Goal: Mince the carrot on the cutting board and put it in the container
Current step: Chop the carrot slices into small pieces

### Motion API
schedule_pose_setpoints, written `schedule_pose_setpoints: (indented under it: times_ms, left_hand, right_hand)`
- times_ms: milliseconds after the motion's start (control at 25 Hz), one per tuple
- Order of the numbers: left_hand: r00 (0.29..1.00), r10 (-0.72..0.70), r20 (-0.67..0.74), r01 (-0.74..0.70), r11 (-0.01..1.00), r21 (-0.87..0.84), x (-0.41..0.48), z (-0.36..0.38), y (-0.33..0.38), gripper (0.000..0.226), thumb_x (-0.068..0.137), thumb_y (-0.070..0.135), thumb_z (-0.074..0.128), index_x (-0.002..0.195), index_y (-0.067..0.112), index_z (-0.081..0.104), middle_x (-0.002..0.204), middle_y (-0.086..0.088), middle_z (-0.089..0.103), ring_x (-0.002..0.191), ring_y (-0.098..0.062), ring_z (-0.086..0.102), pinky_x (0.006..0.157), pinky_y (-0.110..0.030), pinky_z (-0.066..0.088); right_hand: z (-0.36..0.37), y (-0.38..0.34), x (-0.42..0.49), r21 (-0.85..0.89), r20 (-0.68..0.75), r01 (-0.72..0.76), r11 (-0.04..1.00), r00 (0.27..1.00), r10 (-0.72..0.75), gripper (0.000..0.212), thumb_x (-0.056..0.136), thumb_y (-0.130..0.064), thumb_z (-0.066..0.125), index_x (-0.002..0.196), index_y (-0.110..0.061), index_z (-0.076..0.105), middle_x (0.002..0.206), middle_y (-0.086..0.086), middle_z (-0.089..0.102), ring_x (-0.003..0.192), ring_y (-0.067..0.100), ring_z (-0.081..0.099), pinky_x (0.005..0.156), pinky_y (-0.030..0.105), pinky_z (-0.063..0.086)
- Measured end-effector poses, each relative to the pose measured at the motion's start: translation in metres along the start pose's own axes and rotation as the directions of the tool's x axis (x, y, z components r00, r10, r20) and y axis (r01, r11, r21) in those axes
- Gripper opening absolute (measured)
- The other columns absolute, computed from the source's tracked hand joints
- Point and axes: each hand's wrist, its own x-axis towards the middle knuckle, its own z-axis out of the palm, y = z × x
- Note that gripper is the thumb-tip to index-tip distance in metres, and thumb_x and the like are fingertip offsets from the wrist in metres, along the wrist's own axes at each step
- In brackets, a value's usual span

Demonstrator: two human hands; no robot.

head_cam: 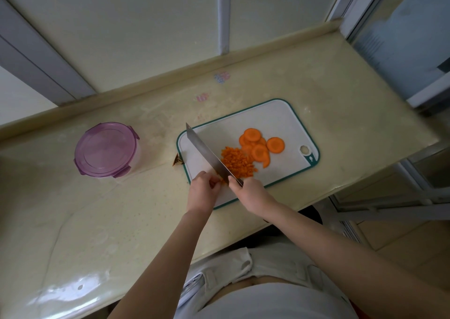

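Mincing, part done. Entries follow.

Right hand (248,192): clamped round the handle of the knife (209,153). The blade runs away from my knuckles and off to the left, its heel just ahead of my fingers.

Left hand (204,190): just left of the right hand, near it but apart. Fingers are curled in at the blade's heel, among a few orange bits. Whether they pinch any, I cannot tell.

Mince (237,162): a small heap just ahead of the right hand, lying along the blade's right face.

Slices (259,145): several rounds, overlapping, beyond the mince and to its right, with one cut piece at the near side of the group. Not yet minced.

Board (287,121): white with a green rim, under the fingers of both hands.

Container (136,160): well left of the left hand, on the counter (316,87), with its purple lid (104,145) on.

Scrap (177,160): a brown bit at the board's left edge, ahead of the left hand.

Method, as I judge it:
- Clear clinging bits off the blade before the next pass.
- Tuck the left fingertips back from the edge.
- Draw slices into the heap a few at a time.
- Rock the blade with its tip down, so bits stay on the board.
- Take the lid off before any transfer.
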Motion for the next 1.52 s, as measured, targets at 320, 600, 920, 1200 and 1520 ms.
schedule_pose_setpoints:
  times_ms: [320,600,920,1200,1520]
  left_hand:
    - [1.0,0.017,-0.025,-0.016,0.998,0.053,-0.006,0.002,0.005,0.006,0.085,0.009,0.062,0.086,0.005,0.066,0.082,-0.002,0.051,0.069,-0.013,0.046,0.062,-0.017,0.033]
    - [0.999,0.011,0.036,-0.014,0.995,0.094,0.005,0.005,0.008,0.013,0.085,0.016,0.065,0.088,0.004,0.066,0.088,-0.006,0.055,0.078,-0.019,0.052,0.067,-0.022,0.039]
    - [0.98,0.198,0.027,-0.2,0.97,0.141,0.035,0.003,0.046,0.031,0.091,0.014,0.053,0.122,0.01,0.054,0.119,-0.008,0.052,0.111,-0.025,0.048,0.096,-0.034,0.038]
    - [0.971,0.106,0.216,-0.144,0.975,0.17,0.08,0.032,0.088,0.05,0.099,0.029,0.042,0.145,0.014,0.028,0.147,-0.01,0.033,0.134,-0.027,0.03,0.11,-0.039,0.026]
    - [0.974,-0.161,0.157,0.135,0.977,0.165,0.102,0.045,0.104,0.057,0.087,0.036,0.062,0.13,0.005,0.039,0.128,-0.015,0.041,0.118,-0.031,0.042,0.099,-0.043,0.041]
  right_hand:
    - [-0.007,0.004,0.005,0.085,-0.028,-0.016,0.996,0.999,0.018,0.049,0.099,-0.042,0.039,0.063,-0.009,0.043,0.059,0.004,0.045,0.059,0.022,0.048,0.059,0.031,0.037]
    - [-0.039,0.014,0.002,0.268,-0.048,-0.044,0.962,0.997,0.059,0.049,0.096,-0.049,0.041,0.061,-0.015,0.041,0.053,0.0,0.042,0.044,0.014,0.04,0.046,0.026,0.03]
    - [-0.083,0.032,0.008,0.41,-0.196,-0.007,0.912,0.976,0.096,0.051,0.097,-0.047,0.042,0.056,-0.018,0.037,0.048,-0.003,0.036,0.039,0.012,0.033,0.044,0.026,0.026]
    - [-0.102,0.051,0.017,0.48,-0.204,-0.072,0.874,0.96,0.192,0.048,0.095,-0.05,0.043,0.061,-0.016,0.042,0.051,0.0,0.037,0.042,0.014,0.034,0.045,0.028,0.026]
    - [-0.107,0.058,0.021,0.502,-0.188,-0.079,0.861,0.962,0.197,0.042,0.095,-0.047,0.045,0.066,-0.017,0.039,0.062,0.008,0.041,0.054,0.021,0.039,0.051,0.033,0.03]
